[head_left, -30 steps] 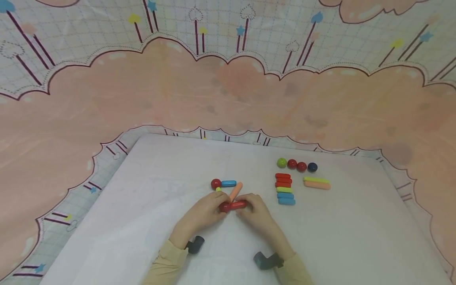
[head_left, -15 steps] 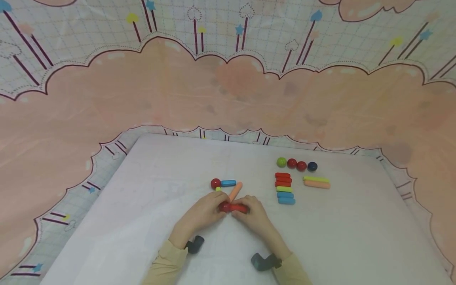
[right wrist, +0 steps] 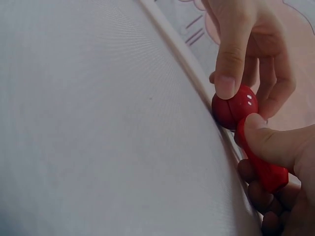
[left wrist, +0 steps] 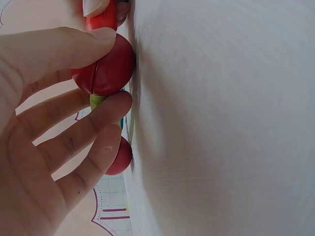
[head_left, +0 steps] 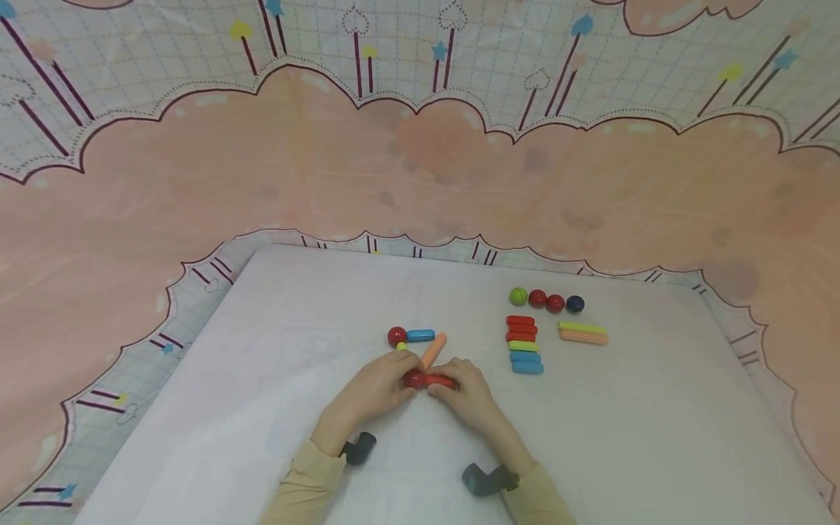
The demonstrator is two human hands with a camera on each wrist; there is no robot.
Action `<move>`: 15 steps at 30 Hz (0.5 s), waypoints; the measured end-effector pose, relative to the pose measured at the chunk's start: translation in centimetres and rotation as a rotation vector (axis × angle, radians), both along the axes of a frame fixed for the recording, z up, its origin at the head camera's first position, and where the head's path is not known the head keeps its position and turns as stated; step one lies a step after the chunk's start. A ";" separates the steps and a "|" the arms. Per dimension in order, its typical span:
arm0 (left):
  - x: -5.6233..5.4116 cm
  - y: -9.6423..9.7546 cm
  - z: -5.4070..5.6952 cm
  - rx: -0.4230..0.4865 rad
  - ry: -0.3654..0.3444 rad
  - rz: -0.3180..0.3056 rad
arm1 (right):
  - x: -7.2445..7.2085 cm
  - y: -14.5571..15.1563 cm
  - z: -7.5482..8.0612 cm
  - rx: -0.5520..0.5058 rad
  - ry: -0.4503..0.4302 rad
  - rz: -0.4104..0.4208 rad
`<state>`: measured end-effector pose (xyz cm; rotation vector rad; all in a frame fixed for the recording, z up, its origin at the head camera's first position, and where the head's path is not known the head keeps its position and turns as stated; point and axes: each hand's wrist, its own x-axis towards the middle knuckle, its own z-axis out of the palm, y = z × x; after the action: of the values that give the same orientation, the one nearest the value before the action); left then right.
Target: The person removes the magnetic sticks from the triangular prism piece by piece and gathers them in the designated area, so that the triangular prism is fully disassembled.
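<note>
On the white table (head_left: 262,408) the red ball (head_left: 413,379) sits at 3 o'clock of the left hand (head_left: 375,390), pinched between thumb and fingertips. The red stick (head_left: 438,380), touching the ball at its 3 o'clock side, is gripped by the right hand (head_left: 467,397).

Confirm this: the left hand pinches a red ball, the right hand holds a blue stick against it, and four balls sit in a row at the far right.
One thing is wrong: the stick in the right hand is red, not blue, as the right wrist view shows. The left hand does pinch the red ball, and the four balls do sit in a row.
</note>
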<state>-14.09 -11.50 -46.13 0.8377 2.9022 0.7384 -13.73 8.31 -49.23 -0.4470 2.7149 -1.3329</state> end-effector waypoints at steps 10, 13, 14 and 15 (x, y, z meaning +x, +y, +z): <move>0.0 0.1 0.0 0.002 0.014 -0.016 | 0.1 0.1 0.1 0.020 -0.012 -0.002; 0.0 0.0 0.1 0.001 0.012 -0.019 | 0.0 0.1 0.1 0.018 -0.017 0.005; 0.0 0.0 0.1 0.000 0.008 -0.018 | 0.0 0.1 0.1 0.019 -0.016 0.007; 0.0 0.0 0.1 -0.002 0.005 -0.016 | 0.0 0.1 0.1 0.019 -0.015 0.009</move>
<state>-14.06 -11.54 -46.02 0.8636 2.8964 0.7331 -13.73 8.41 -49.17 -0.4453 2.7075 -1.3009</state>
